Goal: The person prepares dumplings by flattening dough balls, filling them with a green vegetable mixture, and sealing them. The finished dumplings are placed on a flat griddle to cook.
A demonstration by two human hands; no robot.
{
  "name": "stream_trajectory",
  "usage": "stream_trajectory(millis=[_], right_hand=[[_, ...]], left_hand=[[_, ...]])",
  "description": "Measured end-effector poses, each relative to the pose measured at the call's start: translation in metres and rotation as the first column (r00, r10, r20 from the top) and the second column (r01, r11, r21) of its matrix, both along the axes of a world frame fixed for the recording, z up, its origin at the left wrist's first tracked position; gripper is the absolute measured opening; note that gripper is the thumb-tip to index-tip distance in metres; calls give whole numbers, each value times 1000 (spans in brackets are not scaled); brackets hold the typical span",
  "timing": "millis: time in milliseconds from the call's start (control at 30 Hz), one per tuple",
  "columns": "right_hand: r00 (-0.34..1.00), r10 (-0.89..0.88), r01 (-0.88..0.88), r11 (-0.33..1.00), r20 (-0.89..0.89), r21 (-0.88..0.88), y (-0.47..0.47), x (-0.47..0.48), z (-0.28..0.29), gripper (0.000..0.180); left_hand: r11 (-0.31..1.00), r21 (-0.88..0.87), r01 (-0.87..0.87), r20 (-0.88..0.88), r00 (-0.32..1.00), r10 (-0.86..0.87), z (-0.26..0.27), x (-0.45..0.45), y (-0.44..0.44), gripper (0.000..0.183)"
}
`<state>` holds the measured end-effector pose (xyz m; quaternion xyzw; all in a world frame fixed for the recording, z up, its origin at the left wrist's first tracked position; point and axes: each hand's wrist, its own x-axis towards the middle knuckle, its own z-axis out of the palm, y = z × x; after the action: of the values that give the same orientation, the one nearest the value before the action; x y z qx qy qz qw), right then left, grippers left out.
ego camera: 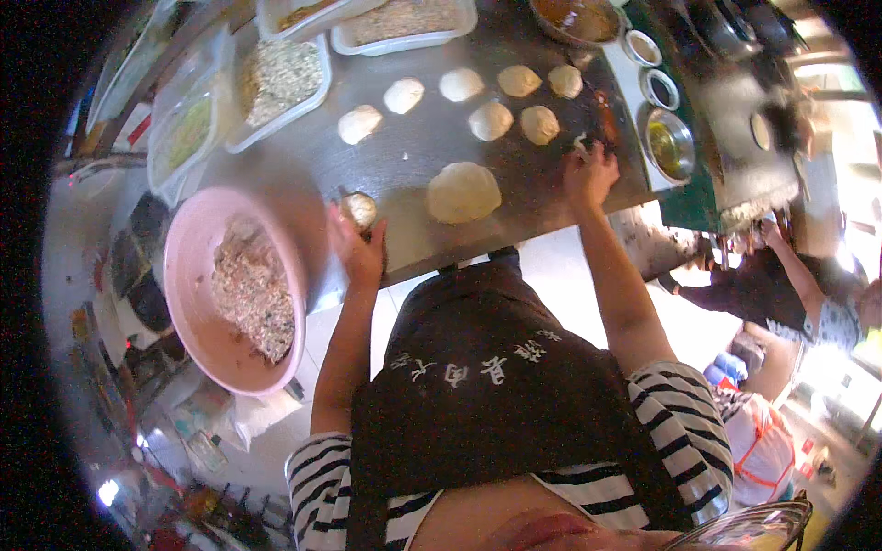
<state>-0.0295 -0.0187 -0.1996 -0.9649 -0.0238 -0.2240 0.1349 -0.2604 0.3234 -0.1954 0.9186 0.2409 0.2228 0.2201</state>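
Note:
My left hand (358,249) curls around a small round dough piece (360,209) at the left part of the metal worktop (406,241). To its right a flattened dough disc (464,193) lies on the worktop. My right hand (592,178) is at the worktop's right side, its fingertips at a small whitish scrap (582,143); whether they grip it is unclear. Beyond the hands lie several dough rounds (490,122). Left of my left hand stands a pink plastic basin (186,289) with a chopped filling mixture (253,296).
Plastic tubs (324,69) of chopped fillings stand at the back left. A bowl of brown liquid (577,21) is at the back right, near small bowls and a metal bowl of yellowish oil (667,142). A griddle (751,151) stands further right, with another person's arm (796,265) near it.

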Motion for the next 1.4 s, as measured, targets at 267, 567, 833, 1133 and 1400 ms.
stream_trajectory(millis=[267,567,833,1133,1400], right_hand=[[805,107,25,977,-584,213,7,34,26,25],[636,688,-509,715,-350,479,225,-37,34,27],[737,429,-259,893,-522,368,120,-49,45,24],[847,480,-385,850,-228,360,109,-58,50,16],[884,419,-317,862,-206,395,64,-73,12,25]], left_hand=[[707,-690,-156,53,963,264,22,37,24,33],[886,-424,189,92,982,-165,37,90,33,41],[988,108,111,-177,980,-90,9,-21,-6,74],[709,-98,698,-87,704,-705,3,119,-69,64],[645,-64,761,-317,598,-736,-6,98,-108,56]])
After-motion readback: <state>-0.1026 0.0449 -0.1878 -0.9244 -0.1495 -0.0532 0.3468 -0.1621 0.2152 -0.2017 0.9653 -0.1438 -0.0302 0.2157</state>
